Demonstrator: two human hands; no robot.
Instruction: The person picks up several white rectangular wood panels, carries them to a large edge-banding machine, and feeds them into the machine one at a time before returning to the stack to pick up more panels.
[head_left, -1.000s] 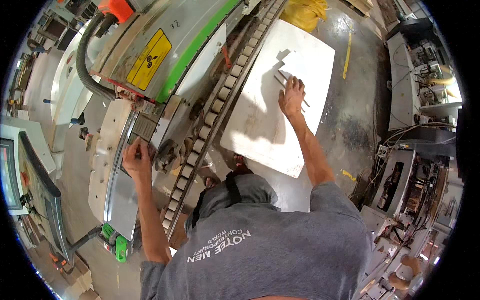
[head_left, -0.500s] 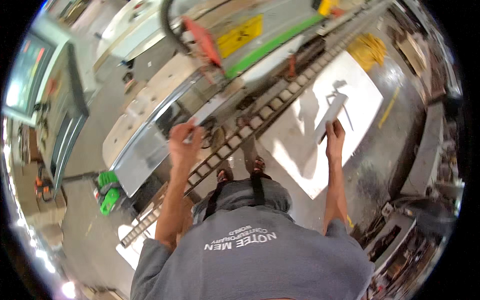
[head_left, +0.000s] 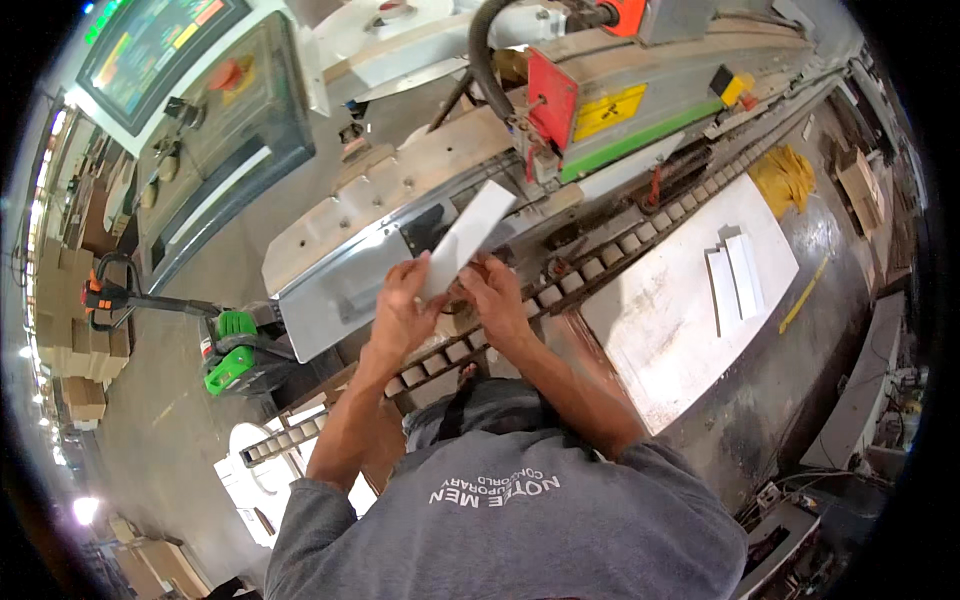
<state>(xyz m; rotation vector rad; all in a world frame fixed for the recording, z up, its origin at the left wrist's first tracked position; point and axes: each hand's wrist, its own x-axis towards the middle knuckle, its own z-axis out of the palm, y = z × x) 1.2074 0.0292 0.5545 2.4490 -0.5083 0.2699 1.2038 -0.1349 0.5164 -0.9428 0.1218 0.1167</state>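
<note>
A short white strip (head_left: 470,235), like a narrow piece of board, slants up and away in front of me. My left hand (head_left: 402,305) grips its near end from the left, fingers closed. From the right, my right hand (head_left: 495,303) has its curled fingers at the same end; its fingertips are partly hidden. The strip's far end is above the machine's bed, close to a red guard plate (head_left: 552,105). Below my hands runs a slatted roller track (head_left: 590,268).
On the right, a large white board (head_left: 660,340) carries white strips (head_left: 743,277). A yellow cloth (head_left: 782,180) lies beyond it. To the left are a control panel (head_left: 165,60), a green-and-black pallet jack (head_left: 235,350) and stacked cartons (head_left: 65,300). A metal plate (head_left: 330,305) juts out from the machine.
My right hand has left the white board, where it held a strip, and come to my left hand. Both are now at a strip by the machine. My view has shifted left.
</note>
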